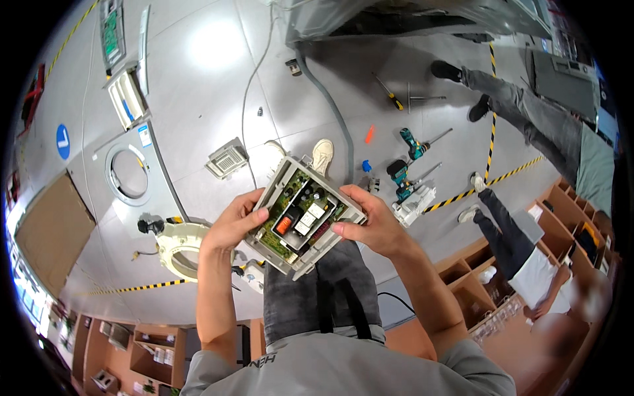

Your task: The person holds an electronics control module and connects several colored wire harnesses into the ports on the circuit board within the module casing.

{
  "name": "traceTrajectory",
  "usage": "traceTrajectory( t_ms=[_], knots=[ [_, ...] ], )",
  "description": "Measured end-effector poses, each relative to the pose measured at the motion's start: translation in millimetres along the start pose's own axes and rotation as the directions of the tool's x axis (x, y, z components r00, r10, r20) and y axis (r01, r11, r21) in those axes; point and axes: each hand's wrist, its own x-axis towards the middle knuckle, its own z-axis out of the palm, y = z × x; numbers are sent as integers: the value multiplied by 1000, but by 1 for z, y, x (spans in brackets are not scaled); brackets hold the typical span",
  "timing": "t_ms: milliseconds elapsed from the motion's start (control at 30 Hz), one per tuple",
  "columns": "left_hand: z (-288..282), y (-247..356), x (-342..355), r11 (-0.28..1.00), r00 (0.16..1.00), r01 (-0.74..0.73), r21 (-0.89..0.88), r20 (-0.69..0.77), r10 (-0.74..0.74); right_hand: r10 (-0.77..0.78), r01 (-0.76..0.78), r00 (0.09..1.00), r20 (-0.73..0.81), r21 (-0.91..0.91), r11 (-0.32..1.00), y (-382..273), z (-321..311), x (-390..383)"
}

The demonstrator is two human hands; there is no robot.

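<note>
Between both hands I hold a circuit board (288, 195) set in an open grey plastic housing (277, 259), tilted toward me above my knees. Black, white and orange parts stand on the green board. My left hand (232, 223) grips the housing's left side, thumb on its rim. On the right side my right hand (375, 222) closes round the edge, thumb near the board's corner. The fingers under the housing are hidden.
A washing machine front panel (156, 173) and cream ring (165, 254) lie left. Right are a cordless drill (399, 173), a second drill (411, 144) and a screwdriver (389, 94). A grey hose (330, 99) crosses the floor from an appliance (422, 20). Two people (522, 112) (512, 244) are at right.
</note>
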Motion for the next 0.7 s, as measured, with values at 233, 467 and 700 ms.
traceTrajectory(
  t_ms=[233,467,700],
  knots=[
    [28,-30,9,993,989,57,-102,-133,-71,8,8,997,-81,204,979,26,-10,-38],
    [31,-42,7,995,960,89,-34,-263,-95,95,-43,975,-199,251,967,74,-21,-90],
    [45,-51,34,990,942,136,39,-315,-117,175,-56,915,-364,314,948,97,-58,-129]
  ],
)
